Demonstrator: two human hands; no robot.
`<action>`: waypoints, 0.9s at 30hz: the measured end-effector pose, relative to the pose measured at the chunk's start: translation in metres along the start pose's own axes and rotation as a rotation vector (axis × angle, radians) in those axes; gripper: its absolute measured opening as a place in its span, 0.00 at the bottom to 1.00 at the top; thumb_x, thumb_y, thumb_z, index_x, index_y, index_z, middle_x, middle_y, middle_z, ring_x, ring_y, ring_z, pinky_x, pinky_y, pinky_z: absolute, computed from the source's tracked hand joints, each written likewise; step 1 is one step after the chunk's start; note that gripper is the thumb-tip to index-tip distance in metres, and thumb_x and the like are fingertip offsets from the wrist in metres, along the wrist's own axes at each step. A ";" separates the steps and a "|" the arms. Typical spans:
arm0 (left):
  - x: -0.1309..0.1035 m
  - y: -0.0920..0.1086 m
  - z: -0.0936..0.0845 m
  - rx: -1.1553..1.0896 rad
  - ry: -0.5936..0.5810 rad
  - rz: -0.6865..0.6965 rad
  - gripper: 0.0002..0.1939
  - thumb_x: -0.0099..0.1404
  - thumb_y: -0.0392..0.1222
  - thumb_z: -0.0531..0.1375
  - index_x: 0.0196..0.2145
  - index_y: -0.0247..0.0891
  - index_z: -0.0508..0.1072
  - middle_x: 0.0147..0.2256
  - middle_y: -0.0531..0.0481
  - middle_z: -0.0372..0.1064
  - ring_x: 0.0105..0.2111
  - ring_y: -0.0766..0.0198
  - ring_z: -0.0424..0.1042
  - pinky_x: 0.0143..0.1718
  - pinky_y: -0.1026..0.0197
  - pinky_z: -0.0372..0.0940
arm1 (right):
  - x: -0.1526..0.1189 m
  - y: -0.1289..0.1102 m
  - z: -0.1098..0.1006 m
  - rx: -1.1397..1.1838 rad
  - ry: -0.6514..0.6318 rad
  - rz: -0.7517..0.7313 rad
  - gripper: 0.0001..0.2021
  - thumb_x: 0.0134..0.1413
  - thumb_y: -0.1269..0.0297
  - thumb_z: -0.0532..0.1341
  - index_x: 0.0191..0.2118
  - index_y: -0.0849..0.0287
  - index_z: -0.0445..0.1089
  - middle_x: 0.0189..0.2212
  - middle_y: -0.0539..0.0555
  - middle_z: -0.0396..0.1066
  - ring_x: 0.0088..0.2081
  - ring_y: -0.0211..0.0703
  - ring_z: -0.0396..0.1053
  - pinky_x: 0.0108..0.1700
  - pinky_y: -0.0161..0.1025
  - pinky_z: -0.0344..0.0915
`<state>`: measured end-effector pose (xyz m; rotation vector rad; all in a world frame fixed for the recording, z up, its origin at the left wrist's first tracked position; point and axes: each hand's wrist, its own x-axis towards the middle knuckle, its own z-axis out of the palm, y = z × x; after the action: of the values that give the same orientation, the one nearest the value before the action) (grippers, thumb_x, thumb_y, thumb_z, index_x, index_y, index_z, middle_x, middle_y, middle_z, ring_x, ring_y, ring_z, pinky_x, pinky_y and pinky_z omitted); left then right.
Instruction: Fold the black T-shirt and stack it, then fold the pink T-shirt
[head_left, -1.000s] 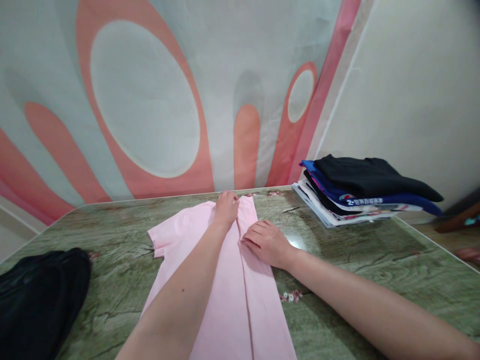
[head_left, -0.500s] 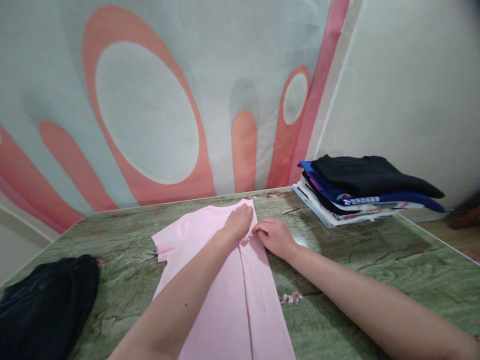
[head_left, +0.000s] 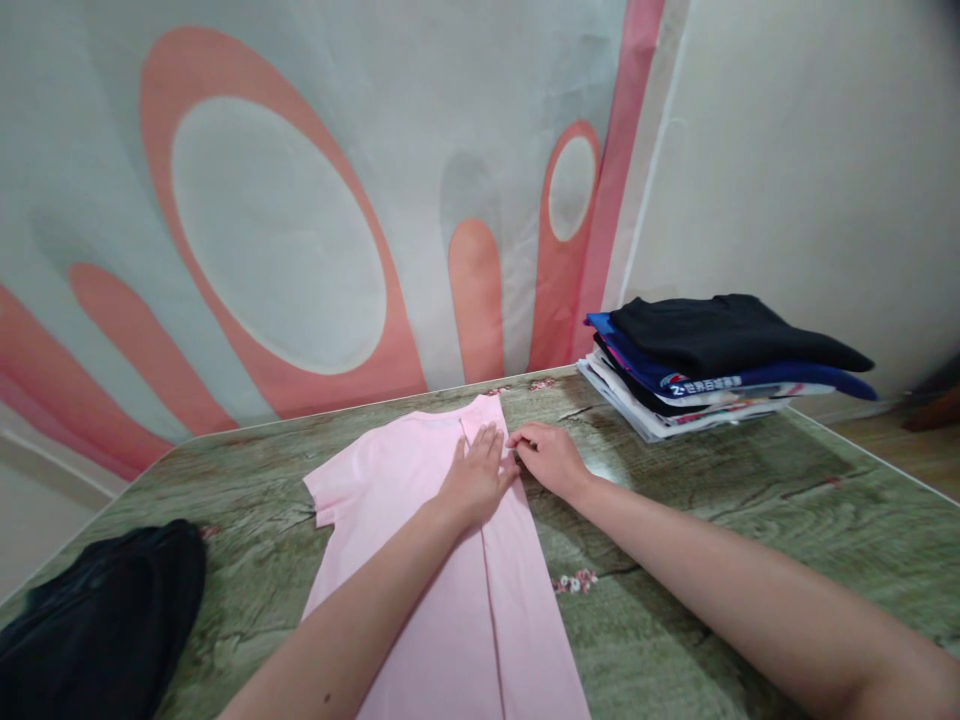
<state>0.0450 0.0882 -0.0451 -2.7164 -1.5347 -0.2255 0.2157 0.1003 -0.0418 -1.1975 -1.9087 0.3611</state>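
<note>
A pink short-sleeved T-shirt (head_left: 457,640) lies spread on the table, its right side folded inward in a long strip. One sleeve sticks out to the left. My left hand (head_left: 478,480) rests flat on the folded part near the shoulder, fingers stretched and a little apart. At the shirt's right edge, just beside those fingertips, is my right hand (head_left: 551,458). Its fingers are curled with thumb and forefinger together on the edge of the cloth. Part of the fold is hidden under my left hand.
A stack of folded clothes (head_left: 705,375), black on top, stands at the back right of the wood-patterned table (head_left: 255,560). Dark cloth (head_left: 105,620) lies at the near left. Behind the table hangs a printed sheet (head_left: 420,120) in grey and coral.
My left hand has opened from a closed grip on the fold and now lies flat, slightly nearer to me. The right hand stays at the shirt's edge. The view has shifted slightly.
</note>
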 end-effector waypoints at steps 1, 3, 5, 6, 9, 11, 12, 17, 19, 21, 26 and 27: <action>0.000 0.000 -0.001 0.000 -0.001 -0.008 0.32 0.71 0.56 0.40 0.65 0.32 0.49 0.67 0.37 0.38 0.66 0.53 0.36 0.63 0.44 0.40 | 0.000 0.000 0.001 -0.004 -0.002 -0.006 0.12 0.51 0.76 0.56 0.32 0.54 0.74 0.33 0.49 0.75 0.36 0.41 0.71 0.43 0.38 0.65; -0.004 0.001 -0.009 -0.005 0.001 -0.033 0.34 0.71 0.57 0.40 0.65 0.30 0.47 0.67 0.36 0.36 0.66 0.53 0.34 0.63 0.44 0.41 | -0.001 0.000 0.002 -0.015 -0.001 -0.024 0.12 0.51 0.77 0.55 0.33 0.54 0.73 0.33 0.49 0.75 0.37 0.41 0.71 0.44 0.38 0.64; -0.019 0.003 -0.022 -0.003 0.003 -0.046 0.35 0.71 0.56 0.41 0.66 0.30 0.44 0.67 0.36 0.35 0.67 0.52 0.33 0.63 0.43 0.41 | -0.002 0.000 0.003 -0.030 0.007 -0.053 0.12 0.51 0.78 0.55 0.34 0.55 0.73 0.34 0.50 0.74 0.38 0.41 0.70 0.45 0.39 0.64; -0.032 0.006 -0.029 0.001 0.001 -0.036 0.34 0.71 0.55 0.41 0.67 0.31 0.43 0.67 0.37 0.35 0.67 0.52 0.32 0.63 0.43 0.41 | -0.002 0.001 0.004 -0.037 0.010 -0.070 0.13 0.51 0.78 0.55 0.35 0.55 0.72 0.34 0.50 0.74 0.39 0.42 0.70 0.45 0.39 0.64; -0.085 0.021 -0.052 0.003 -0.046 0.078 0.32 0.71 0.54 0.43 0.67 0.38 0.41 0.67 0.41 0.33 0.67 0.52 0.31 0.63 0.42 0.37 | -0.002 0.002 0.003 -0.060 0.016 -0.113 0.14 0.52 0.79 0.54 0.37 0.56 0.72 0.36 0.52 0.73 0.42 0.42 0.68 0.48 0.41 0.63; -0.123 0.035 -0.064 -0.026 -0.121 0.227 0.35 0.69 0.59 0.45 0.67 0.43 0.39 0.67 0.44 0.32 0.66 0.50 0.32 0.64 0.41 0.34 | -0.002 0.001 0.004 -0.075 0.012 -0.145 0.14 0.53 0.78 0.54 0.40 0.57 0.72 0.39 0.54 0.72 0.44 0.43 0.68 0.49 0.42 0.63; -0.140 0.042 -0.068 -0.051 -0.175 0.302 0.37 0.68 0.61 0.45 0.68 0.45 0.38 0.67 0.44 0.33 0.66 0.50 0.33 0.64 0.41 0.34 | -0.002 -0.001 0.004 -0.078 0.006 -0.165 0.13 0.55 0.77 0.54 0.42 0.57 0.71 0.40 0.55 0.72 0.45 0.43 0.67 0.50 0.43 0.62; -0.179 0.069 -0.069 -0.147 -0.274 0.426 0.39 0.66 0.64 0.44 0.68 0.45 0.36 0.66 0.43 0.36 0.66 0.47 0.38 0.63 0.38 0.37 | -0.005 -0.009 0.012 -0.085 -0.169 -0.324 0.16 0.63 0.67 0.52 0.55 0.56 0.66 0.54 0.57 0.67 0.56 0.44 0.62 0.58 0.46 0.57; -0.179 0.076 -0.067 -0.163 -0.266 0.396 0.39 0.67 0.64 0.43 0.68 0.45 0.37 0.66 0.43 0.34 0.66 0.46 0.37 0.62 0.36 0.35 | -0.008 -0.011 0.014 -0.122 -0.291 -0.355 0.18 0.64 0.63 0.52 0.58 0.53 0.63 0.58 0.56 0.63 0.60 0.45 0.58 0.60 0.50 0.53; -0.176 0.082 -0.066 -0.186 -0.269 0.389 0.38 0.67 0.64 0.43 0.67 0.45 0.37 0.67 0.44 0.33 0.66 0.47 0.35 0.62 0.36 0.33 | -0.009 -0.009 0.014 -0.158 -0.384 -0.348 0.19 0.65 0.60 0.51 0.59 0.49 0.62 0.60 0.54 0.61 0.62 0.45 0.54 0.62 0.54 0.49; -0.157 0.092 -0.065 -0.231 -0.276 0.401 0.36 0.68 0.63 0.41 0.67 0.45 0.39 0.67 0.43 0.32 0.66 0.49 0.32 0.63 0.36 0.31 | -0.004 0.010 0.005 -0.219 -0.432 -0.257 0.20 0.66 0.59 0.48 0.61 0.45 0.58 0.62 0.51 0.57 0.64 0.44 0.51 0.62 0.56 0.45; -0.151 0.093 -0.064 -0.235 -0.272 0.406 0.36 0.68 0.63 0.41 0.67 0.44 0.40 0.67 0.43 0.32 0.66 0.49 0.32 0.63 0.36 0.31 | -0.001 0.015 0.002 -0.235 -0.430 -0.239 0.20 0.66 0.60 0.48 0.61 0.45 0.58 0.62 0.51 0.57 0.64 0.45 0.51 0.62 0.56 0.45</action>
<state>0.0403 -0.0941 0.0035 -3.2815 -1.0110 -0.0286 0.2239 0.1077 -0.0527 -1.0822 -2.4965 0.2860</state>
